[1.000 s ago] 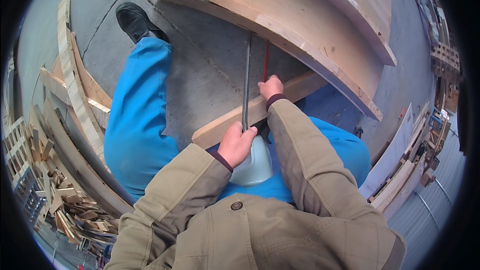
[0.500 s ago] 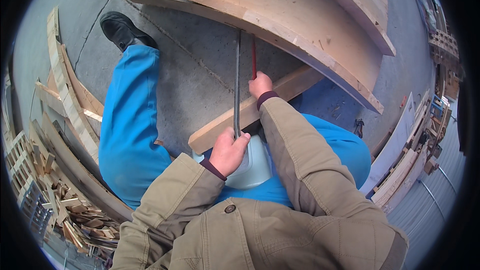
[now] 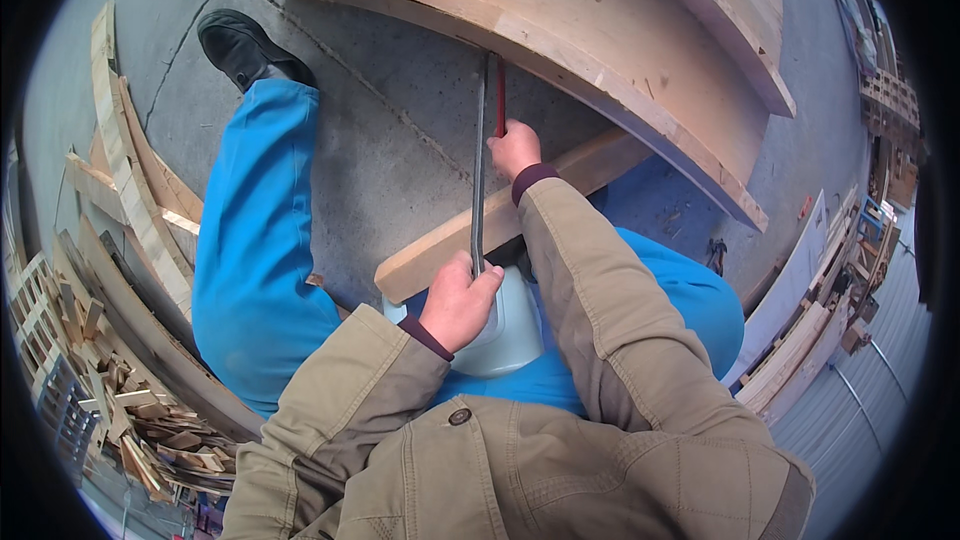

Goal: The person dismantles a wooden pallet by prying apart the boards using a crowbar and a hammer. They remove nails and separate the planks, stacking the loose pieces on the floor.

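Note:
My left hand [image 3: 456, 302] is closed round the near end of a long grey metal pry bar [image 3: 478, 165], slightly bent close to the grip. The bar's far end reaches the edge of a big curved wooden panel [image 3: 690, 40], where its tip is hidden or too small to make out. My right hand [image 3: 515, 148] grips a thin red rod-shaped handle [image 3: 501, 100] just right of the bar. That handle's far end also lies by the panel's edge, and whether it carries a head cannot be seen. Both fists are apart from each other.
A squared timber beam [image 3: 440, 255] lies slantwise under the panel's right part. A pale plastic seat [image 3: 512, 325] shows between my blue-trousered legs. Wooden strips [image 3: 140, 180] and a heap of offcuts [image 3: 180, 440] lie at left; more boards [image 3: 790, 360] are at right.
My right hand has shifted slightly up and left with the red handle, which is now closer to the pry bar. The bar's far end has moved a little right; my left hand stays put.

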Motion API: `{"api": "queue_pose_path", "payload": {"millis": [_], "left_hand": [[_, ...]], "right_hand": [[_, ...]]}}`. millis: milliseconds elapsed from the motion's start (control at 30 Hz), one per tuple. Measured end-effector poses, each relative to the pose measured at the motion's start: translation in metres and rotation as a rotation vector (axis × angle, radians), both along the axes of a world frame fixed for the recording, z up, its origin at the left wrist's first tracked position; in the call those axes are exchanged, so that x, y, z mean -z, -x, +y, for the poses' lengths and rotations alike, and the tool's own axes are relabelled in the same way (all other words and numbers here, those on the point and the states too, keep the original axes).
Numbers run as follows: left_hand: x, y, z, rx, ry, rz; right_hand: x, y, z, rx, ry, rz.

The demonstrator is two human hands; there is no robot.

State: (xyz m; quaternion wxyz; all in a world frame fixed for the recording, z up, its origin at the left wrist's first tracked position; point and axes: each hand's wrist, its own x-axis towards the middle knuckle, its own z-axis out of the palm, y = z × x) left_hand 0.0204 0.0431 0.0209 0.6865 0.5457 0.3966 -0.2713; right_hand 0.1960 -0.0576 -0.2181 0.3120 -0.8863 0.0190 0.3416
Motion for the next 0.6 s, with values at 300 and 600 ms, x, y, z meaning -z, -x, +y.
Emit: {"api": "queue_pose_path", "payload": {"millis": [300,600], "left_hand": [[0.000,-0.006,0.002,-0.013,0.022,0.073],[0.012,-0.006,-0.001,-0.126,0.158,0.130]], "right_hand": [[-0.020,-0.006,0.004,-0.081,0.081,-0.089],[-0.055,-0.005,0.001,0.033,0.162,-0.053]]}}
